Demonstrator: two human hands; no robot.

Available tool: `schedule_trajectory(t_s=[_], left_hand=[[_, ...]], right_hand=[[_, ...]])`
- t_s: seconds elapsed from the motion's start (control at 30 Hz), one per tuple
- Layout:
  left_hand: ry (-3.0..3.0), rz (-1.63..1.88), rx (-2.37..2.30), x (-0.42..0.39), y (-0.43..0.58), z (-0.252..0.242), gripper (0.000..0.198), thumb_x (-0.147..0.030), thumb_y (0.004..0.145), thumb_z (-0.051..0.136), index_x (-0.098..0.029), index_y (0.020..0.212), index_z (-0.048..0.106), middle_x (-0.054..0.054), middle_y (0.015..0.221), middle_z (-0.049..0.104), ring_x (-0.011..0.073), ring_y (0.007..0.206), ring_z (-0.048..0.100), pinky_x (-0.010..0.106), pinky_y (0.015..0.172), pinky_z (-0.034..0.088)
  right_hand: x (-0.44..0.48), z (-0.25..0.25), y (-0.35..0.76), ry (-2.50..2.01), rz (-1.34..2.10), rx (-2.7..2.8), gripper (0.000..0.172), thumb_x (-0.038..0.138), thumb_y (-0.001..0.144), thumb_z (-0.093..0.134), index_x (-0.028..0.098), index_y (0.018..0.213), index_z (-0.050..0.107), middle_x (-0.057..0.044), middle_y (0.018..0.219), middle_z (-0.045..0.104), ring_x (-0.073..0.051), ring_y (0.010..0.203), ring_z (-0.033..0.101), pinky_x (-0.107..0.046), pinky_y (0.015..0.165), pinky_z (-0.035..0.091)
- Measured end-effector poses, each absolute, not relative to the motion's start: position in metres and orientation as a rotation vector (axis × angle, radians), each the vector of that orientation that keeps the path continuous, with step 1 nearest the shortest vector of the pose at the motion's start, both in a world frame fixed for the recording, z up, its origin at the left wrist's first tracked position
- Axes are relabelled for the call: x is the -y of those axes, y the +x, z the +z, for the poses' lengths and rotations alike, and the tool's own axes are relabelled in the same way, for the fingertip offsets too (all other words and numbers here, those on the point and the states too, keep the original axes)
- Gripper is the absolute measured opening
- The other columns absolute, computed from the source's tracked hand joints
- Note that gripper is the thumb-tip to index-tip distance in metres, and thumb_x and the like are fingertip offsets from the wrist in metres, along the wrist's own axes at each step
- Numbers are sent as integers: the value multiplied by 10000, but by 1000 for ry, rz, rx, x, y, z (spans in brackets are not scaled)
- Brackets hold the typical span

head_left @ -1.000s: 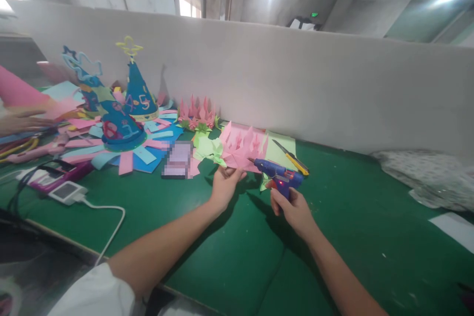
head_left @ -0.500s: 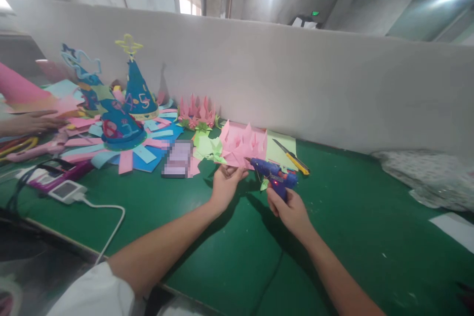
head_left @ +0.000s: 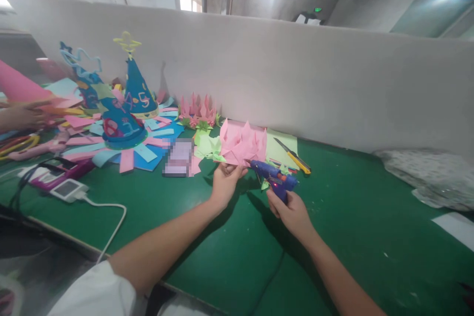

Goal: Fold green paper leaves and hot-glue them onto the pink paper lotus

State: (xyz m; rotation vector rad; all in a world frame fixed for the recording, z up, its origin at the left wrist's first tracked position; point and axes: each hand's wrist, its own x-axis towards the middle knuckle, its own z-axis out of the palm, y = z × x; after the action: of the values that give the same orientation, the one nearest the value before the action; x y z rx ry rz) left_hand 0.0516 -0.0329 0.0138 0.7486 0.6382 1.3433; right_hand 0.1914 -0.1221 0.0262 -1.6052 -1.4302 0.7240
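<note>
My right hand (head_left: 291, 207) is wrapped round a blue hot glue gun (head_left: 276, 177) with a small red light lit on its side. Its nozzle points left, close to the fingertips of my left hand (head_left: 225, 182). Those fingers are closed in a pinch at the lower edge of a pink folded paper piece (head_left: 237, 156); exactly how they grip it is partly hidden. Just behind lie pink paper points (head_left: 244, 136) on a pink sheet. Bits of green paper (head_left: 209, 147) sit to the left, and a small green scrap lies by the gun.
A yellow box cutter (head_left: 298, 160) lies on pale green paper. Left are a phone (head_left: 178, 158), blue cone hats (head_left: 124, 128), a pink paper crown (head_left: 198, 108) and a charger with a white cable (head_left: 120, 207). Another person's hand (head_left: 24, 116) works at far left. A clear plastic bag (head_left: 425, 173) lies right.
My hands and the glue gun stay almost in place, with the nozzle still at my left fingertips. The other person's hand at far left has shifted slightly left and up.
</note>
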Motion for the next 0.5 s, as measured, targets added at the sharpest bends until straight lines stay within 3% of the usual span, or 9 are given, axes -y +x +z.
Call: schedule_trajectory(t_s=[0.23, 0.5], left_hand=[[794, 1318, -616, 35, 52, 15, 334, -299, 556, 779, -123, 772, 595, 22, 680, 678, 144, 684, 651, 299, 736, 525], [849, 1294, -628, 35, 53, 12, 329, -321, 576, 764, -119, 771, 592, 36, 692, 686, 171, 710, 660, 330, 767, 521]], right_hand=[[121, 18, 188, -1537, 699, 1408, 390, 526, 766, 514, 140, 766, 564, 46, 442, 434, -96, 396, 403, -226, 422, 352], [119, 20, 187, -1663, 579, 1463, 426, 551, 770, 481, 183, 556, 459, 22, 418, 447, -106, 401, 424, -233, 435, 348]])
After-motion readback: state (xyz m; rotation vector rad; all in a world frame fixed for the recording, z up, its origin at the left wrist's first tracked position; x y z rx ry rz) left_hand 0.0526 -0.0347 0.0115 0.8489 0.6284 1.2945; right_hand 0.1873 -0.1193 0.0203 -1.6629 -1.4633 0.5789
